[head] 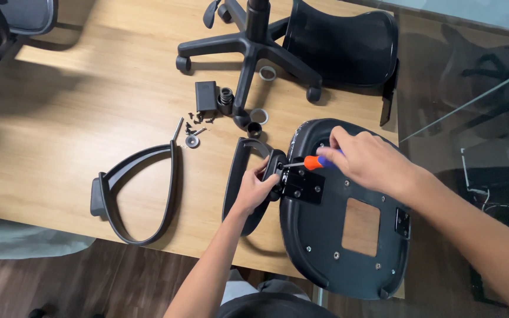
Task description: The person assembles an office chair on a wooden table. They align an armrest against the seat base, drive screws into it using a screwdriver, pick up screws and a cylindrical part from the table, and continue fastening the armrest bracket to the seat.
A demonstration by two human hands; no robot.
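Leftmost, a loose black armrest loop (139, 197) lies flat on the wooden table (60, 129), well apart from either hand. Next, near the table's middle: small black screws (198, 118), a metal washer (192, 141), a slim metal rod (178, 128), a black box-shaped part (205, 95) and a ribbed black sleeve (225, 97), all just beside one leg of the black wheeled chair base (248, 50). Two grey rings (267, 73) lie by the base legs.

Centre: a second black armrest (240, 176), held against the edge of the upturned black seat pan (343, 224). The left hand (255, 188) has its fingers curled closed around the armrest's mounting end. A black metal bracket plate (303, 185) sits on the seat underside, touching that end.

Right of centre: the right hand (369, 159), fingers wrapped closed around an orange-handled screwdriver (308, 163), its tip at the bracket. Beyond, a black chair backrest (343, 47) rests at the table's far right.
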